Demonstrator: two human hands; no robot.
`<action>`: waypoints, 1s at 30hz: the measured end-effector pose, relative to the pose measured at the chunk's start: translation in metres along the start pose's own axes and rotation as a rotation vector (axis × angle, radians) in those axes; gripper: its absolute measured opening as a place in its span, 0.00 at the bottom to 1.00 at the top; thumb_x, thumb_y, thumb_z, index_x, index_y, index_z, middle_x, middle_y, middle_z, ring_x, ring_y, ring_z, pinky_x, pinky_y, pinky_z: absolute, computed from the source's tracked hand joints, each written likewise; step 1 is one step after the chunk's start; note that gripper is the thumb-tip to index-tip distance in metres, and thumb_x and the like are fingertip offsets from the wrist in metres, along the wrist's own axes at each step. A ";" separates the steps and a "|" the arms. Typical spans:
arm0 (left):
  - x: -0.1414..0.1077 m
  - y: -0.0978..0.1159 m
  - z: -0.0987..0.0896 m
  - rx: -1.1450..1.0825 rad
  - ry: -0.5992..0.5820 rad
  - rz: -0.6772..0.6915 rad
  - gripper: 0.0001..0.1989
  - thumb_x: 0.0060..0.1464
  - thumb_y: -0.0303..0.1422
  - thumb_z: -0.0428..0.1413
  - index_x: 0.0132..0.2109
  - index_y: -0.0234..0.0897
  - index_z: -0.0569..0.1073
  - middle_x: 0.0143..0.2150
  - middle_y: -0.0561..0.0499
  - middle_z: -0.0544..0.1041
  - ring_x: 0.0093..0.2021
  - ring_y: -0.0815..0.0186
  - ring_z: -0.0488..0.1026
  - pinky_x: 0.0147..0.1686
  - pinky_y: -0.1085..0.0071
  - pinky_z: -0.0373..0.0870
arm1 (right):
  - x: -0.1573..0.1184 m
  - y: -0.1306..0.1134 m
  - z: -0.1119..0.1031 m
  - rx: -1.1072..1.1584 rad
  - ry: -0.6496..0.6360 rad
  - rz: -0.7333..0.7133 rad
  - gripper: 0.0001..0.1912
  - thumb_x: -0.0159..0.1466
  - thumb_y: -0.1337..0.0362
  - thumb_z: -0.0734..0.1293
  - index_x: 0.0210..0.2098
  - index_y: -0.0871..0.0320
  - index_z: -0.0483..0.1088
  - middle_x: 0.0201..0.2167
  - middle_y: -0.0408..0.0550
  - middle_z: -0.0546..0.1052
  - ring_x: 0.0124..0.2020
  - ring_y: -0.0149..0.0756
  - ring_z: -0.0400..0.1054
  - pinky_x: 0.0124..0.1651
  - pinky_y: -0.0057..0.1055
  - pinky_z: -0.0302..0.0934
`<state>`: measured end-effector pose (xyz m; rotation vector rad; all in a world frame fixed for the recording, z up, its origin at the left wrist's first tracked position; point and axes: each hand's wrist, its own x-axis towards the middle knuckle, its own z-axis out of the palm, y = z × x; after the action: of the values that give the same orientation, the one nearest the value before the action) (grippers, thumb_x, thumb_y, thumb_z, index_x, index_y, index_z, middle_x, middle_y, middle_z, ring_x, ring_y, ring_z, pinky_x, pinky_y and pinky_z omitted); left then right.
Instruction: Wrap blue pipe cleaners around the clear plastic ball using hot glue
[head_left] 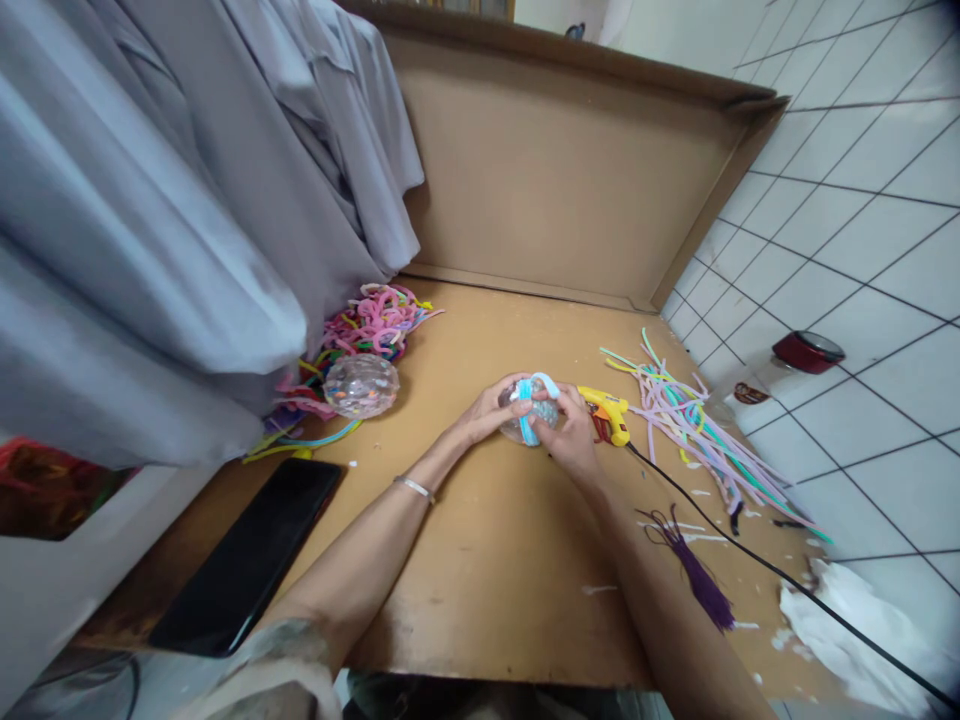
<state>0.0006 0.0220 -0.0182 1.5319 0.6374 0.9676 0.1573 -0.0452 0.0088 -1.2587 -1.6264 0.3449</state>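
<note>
My left hand is wrapped round the left side of a clear round ball, low over the middle of the table. Around the ball runs a light blue fuzzy pipe cleaner, with a pale end curling up at the top. On the right side, my right hand grips the ball and the pipe cleaner with thumb and fingers. Just beyond that hand lies a yellow glue gun, partly hidden by it. The ball's far side is covered by my fingers.
A second clear ball rests by a tangle of coloured pipe cleaners. A black phone lies at left. On the right are pastel pipe cleaners, a purple tassel, a black cord, white tissue and a red-lidded jar.
</note>
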 end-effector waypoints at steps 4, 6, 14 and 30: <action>0.000 -0.001 -0.001 -0.013 0.000 -0.012 0.41 0.41 0.49 0.66 0.59 0.34 0.67 0.53 0.42 0.75 0.51 0.57 0.73 0.52 0.64 0.68 | 0.000 0.002 -0.001 0.015 -0.009 -0.006 0.11 0.56 0.60 0.69 0.39 0.54 0.74 0.45 0.51 0.73 0.49 0.44 0.66 0.52 0.42 0.62; 0.000 0.000 0.000 0.005 0.023 -0.019 0.40 0.40 0.48 0.66 0.58 0.33 0.67 0.52 0.42 0.75 0.49 0.58 0.73 0.51 0.64 0.69 | 0.001 0.004 -0.002 0.037 -0.024 -0.015 0.12 0.55 0.60 0.69 0.39 0.54 0.74 0.45 0.51 0.73 0.50 0.44 0.66 0.53 0.43 0.62; 0.001 -0.001 0.001 0.015 0.054 -0.025 0.39 0.40 0.48 0.66 0.57 0.33 0.68 0.49 0.43 0.76 0.48 0.58 0.73 0.51 0.64 0.69 | 0.004 0.009 -0.008 0.056 -0.122 -0.022 0.15 0.54 0.58 0.70 0.42 0.52 0.74 0.48 0.51 0.72 0.52 0.46 0.66 0.56 0.46 0.61; 0.001 0.004 0.001 0.089 -0.005 0.015 0.47 0.28 0.35 0.73 0.57 0.35 0.65 0.57 0.41 0.68 0.58 0.54 0.67 0.59 0.60 0.63 | 0.004 0.012 -0.008 0.084 -0.090 0.026 0.15 0.56 0.55 0.70 0.41 0.52 0.76 0.47 0.51 0.72 0.51 0.44 0.66 0.54 0.44 0.62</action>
<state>0.0012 0.0219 -0.0138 1.6188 0.6739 0.9579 0.1713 -0.0390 0.0060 -1.2172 -1.6547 0.4872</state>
